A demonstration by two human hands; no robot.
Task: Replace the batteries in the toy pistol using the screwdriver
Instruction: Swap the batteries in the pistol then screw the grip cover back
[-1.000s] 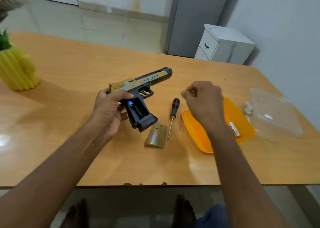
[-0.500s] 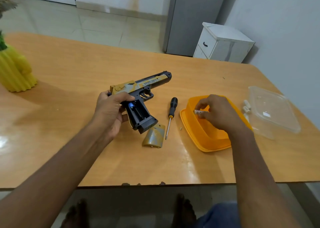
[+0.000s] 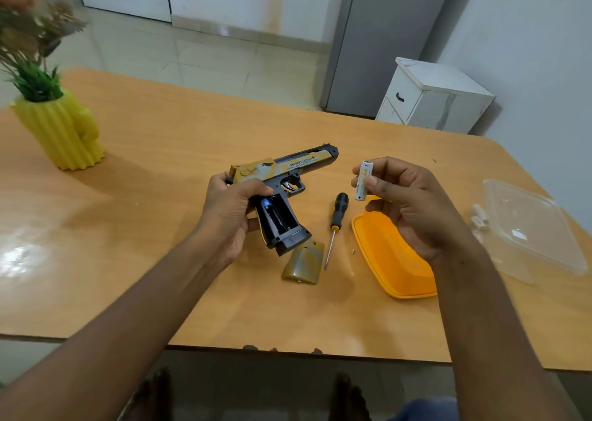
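The task looks roughly half done. The left hand grips the toy pistol around the back of its frame, fingers curled on it, holding it just above the desk with the opened grip tilted toward the camera. The grip cover is already off and lies on the desk below the pistol's butt, with the screwdriver just beside it and a tiny screw near the tip. Inside the battery bay one cell with a blue end seems seated (the other slot looks dark, though I cannot tell for sure). The right hand pinches a white battery upright between thumb and fingers, above the far end of the orange tray.

Left to do, as I judge it: seat this battery, refit the cover, drive the screw.

The gap between battery and bay is open, with only the screwdriver lying beneath it. A clear lid and spare cells sit near the desk's right edge, well apart from the hands. The yellow plant pot stands far left.
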